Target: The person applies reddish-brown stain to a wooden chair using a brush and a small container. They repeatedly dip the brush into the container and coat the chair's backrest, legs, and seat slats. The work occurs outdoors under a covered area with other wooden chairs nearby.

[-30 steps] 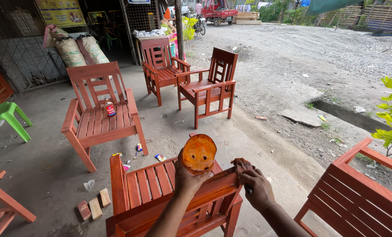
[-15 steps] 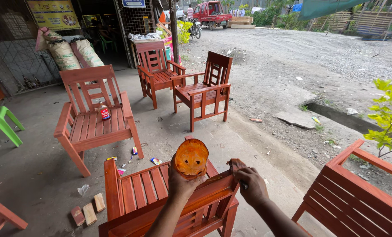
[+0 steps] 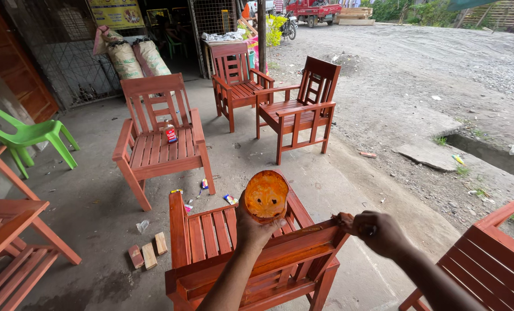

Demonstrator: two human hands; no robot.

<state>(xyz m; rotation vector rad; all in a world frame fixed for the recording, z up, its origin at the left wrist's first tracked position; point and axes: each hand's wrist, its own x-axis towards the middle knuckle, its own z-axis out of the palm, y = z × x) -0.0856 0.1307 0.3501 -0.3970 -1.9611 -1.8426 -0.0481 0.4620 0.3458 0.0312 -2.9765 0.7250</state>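
While the left hand [image 3: 255, 226] grips a round tub [image 3: 266, 196] from below, its mouth faces the camera: inside smeared orange-brown, glossy, wet-looking. Right hand [image 3: 376, 231] is fisted around something small at the top rail of the near chair [image 3: 251, 259] (cannot tell what it is, mostly hidden by the fingers). Hands are apart, tub just left of the right fist and above the chair's backrest.

Near chair: slatted wood, red-orange stain, shiny finish. 3 more chairs of the same build stand ahead: 1 wide [image 3: 159, 138], 2 narrower [image 3: 236, 80] [image 3: 303, 106]. A small can [image 3: 170, 133] sits on the wide one's seat.

Floor is bare grey concrete [image 3: 95, 190], dusty, with 3 small wood blocks [image 3: 148, 255] and scraps. Beyond lies gravel ground [image 3: 441, 69]. Green plastic chair [image 3: 32, 135] at left, filled sacks [image 3: 133, 57] against a mesh wall.
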